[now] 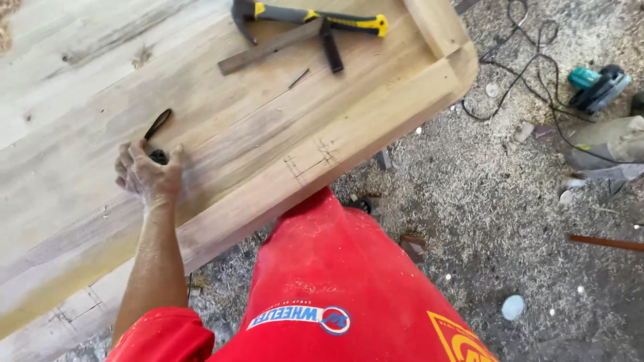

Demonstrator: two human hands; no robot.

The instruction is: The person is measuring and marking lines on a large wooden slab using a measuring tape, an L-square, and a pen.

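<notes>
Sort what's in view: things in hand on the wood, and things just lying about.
In hand:
left hand
small black tool under its fingers
wooden tabletop

Lying about:
hammer
try square
nail
power tool
cable

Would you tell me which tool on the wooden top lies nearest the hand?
The small black tool under the left hand; the hammer lies far off.

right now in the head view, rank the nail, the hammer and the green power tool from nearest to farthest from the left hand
From the left hand:
1. Nail, on the wooden board, up and right.
2. Hammer, at the board's top edge.
3. Green power tool, on the sawdust floor, far right.
</notes>
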